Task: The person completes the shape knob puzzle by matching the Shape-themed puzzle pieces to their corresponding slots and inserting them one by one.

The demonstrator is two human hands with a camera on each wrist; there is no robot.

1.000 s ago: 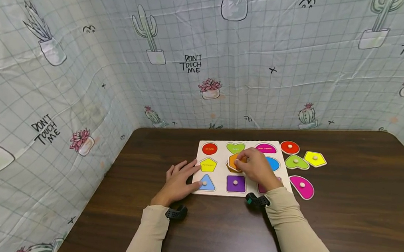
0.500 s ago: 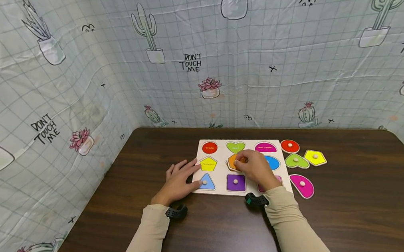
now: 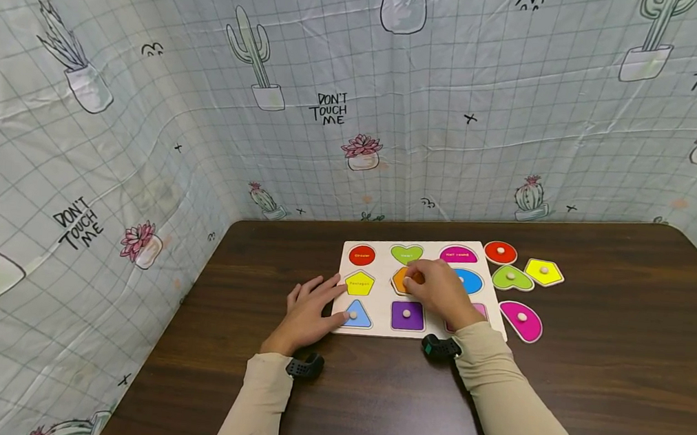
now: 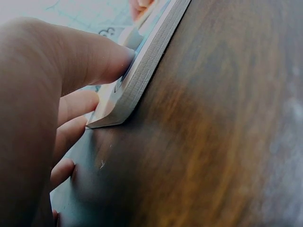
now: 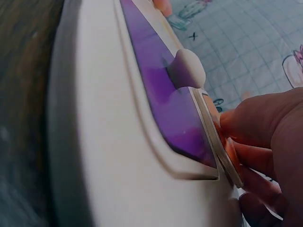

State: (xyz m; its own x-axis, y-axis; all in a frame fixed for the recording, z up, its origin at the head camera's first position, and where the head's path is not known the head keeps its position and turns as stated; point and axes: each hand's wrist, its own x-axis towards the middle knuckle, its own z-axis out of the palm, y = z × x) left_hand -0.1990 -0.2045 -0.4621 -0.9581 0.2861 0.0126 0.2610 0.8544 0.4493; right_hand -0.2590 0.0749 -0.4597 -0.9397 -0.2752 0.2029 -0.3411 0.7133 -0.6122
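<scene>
A pale wooden shape-puzzle board (image 3: pixel 380 309) lies on the table. My right hand (image 3: pixel 444 293) pinches the orange hexagon piece (image 3: pixel 400 282) over the board's middle; the fingers hide its knob and much of its face. In the right wrist view, the hexagon piece (image 5: pixel 227 149) stands slightly tilted beyond the purple square piece (image 5: pixel 161 94). My left hand (image 3: pixel 310 318) rests at the board's left edge, fingers extended, the thumb on the lower left corner by the blue triangle piece (image 3: pixel 357 313). Also in the board are the purple square (image 3: pixel 400 322) and a blue oval piece (image 3: pixel 472 281).
Right of the board lie loose knobbed pieces: a red circle (image 3: pixel 494 258), a green heart (image 3: pixel 516 282), a yellow pentagon (image 3: pixel 551 277) and a magenta half round (image 3: pixel 528 328). Printed circle (image 3: pixel 362 254), heart (image 3: pixel 406 251), half-round (image 3: pixel 459 256) and pentagon (image 3: pixel 359 283) places show on the board.
The orange hexagon has turned and shifted slightly in my right hand, and now lines up more closely with the board's hexagon place. My left hand has stayed put.
</scene>
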